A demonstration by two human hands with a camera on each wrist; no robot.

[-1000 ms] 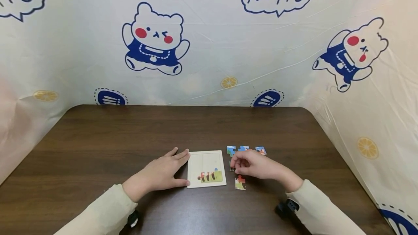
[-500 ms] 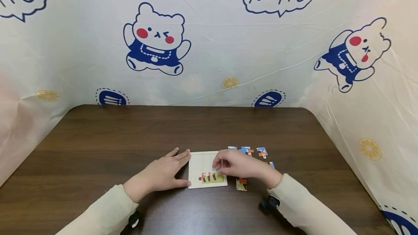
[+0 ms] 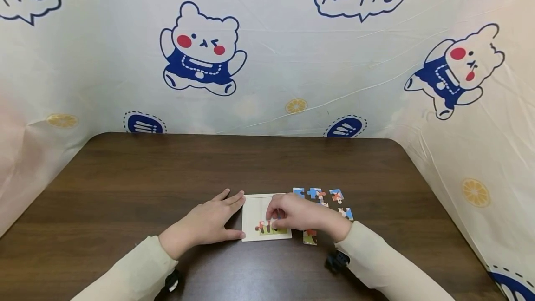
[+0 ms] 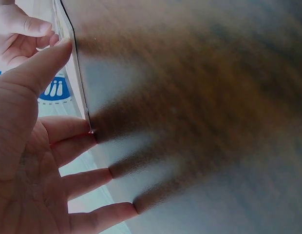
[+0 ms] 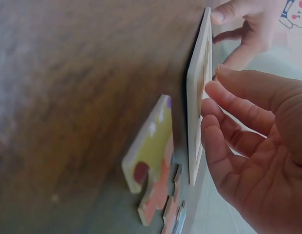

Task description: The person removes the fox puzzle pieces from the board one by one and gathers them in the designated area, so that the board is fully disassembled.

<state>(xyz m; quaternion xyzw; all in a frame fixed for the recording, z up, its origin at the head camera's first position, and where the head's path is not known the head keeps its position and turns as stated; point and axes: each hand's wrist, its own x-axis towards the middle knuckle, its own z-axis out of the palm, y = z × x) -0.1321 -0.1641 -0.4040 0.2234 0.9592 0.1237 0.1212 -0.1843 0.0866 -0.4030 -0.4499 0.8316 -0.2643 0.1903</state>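
My left hand (image 3: pixel 210 219) lies with fingers spread on the table, fingertips and thumb at the left edge of a pale puzzle board (image 3: pixel 252 208). In the left wrist view, the thumb (image 4: pixel 51 61) presses that edge. My right hand (image 3: pixel 296 212) is over the board's right side, thumb and forefinger pinching a puzzle piece mostly hidden by the fingertips. Beneath them, fitted pieces (image 3: pixel 265 231) in yellow-green and red form a short row along the lower part of the board. The right wrist view shows curled fingers (image 5: pixel 214 141) close over the board's face.
Right of the board lie several loose puzzle pieces, including a red and green piece (image 3: pixel 310 237), a blue and orange one (image 3: pixel 316 193) and another near the right sleeve (image 3: pixel 346 212). The brown table (image 3: pixel 188 161) meets a printed cloth backdrop (image 3: pixel 271 59).
My right hand has moved left from the loose pieces onto the board, its fingertips now lower, at the fitted row. The left hand keeps its place at the board's edge.
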